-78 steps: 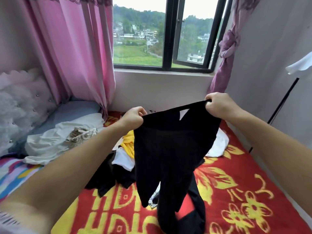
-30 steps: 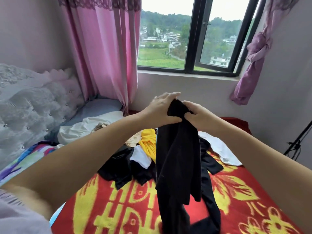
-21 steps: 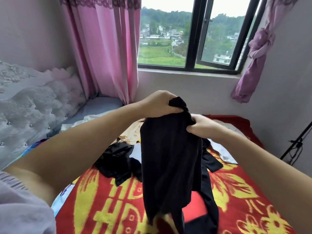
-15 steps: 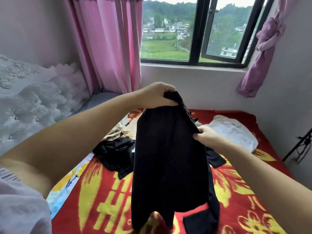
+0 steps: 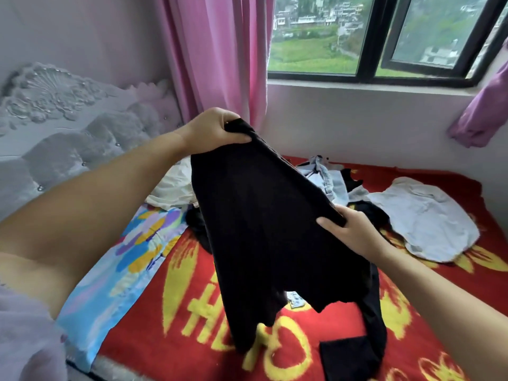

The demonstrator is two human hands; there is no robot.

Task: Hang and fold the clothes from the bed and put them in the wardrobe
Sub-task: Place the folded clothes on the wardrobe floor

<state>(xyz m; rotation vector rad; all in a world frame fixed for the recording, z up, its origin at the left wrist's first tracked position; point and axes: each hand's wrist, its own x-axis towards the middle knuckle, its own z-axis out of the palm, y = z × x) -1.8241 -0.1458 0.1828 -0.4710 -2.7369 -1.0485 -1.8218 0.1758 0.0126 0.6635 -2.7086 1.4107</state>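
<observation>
The long black knitted garment (image 5: 264,229) hung in the air above the bed, doubled lengthwise, and both hands were clamped on it. The left hand (image 5: 217,129), raised and farther from the body, gripped the bunched top end, fingers curled over the cloth and thumb beneath, likely to serve as the fixed upper anchor so the fabric would fall straight under its own weight. The right hand (image 5: 354,232), lower and nearer, pinched the garment's right edge partway down, thumb on the front face; that hold seemed meant to keep the doubled layers aligned and ready to be folded over. The lower ends trailed onto the red blanket with yellow flower pattern (image 5: 192,312), so the piece was only partly lifted clear. Behind it lay the unsorted pile: a crumpled white shirt (image 5: 428,221) to the right, a pale blue denim item (image 5: 327,177) near the wall, and a cream cloth (image 5: 173,188) by the padded grey headboard (image 5: 68,127). No wardrobe was in view.
</observation>
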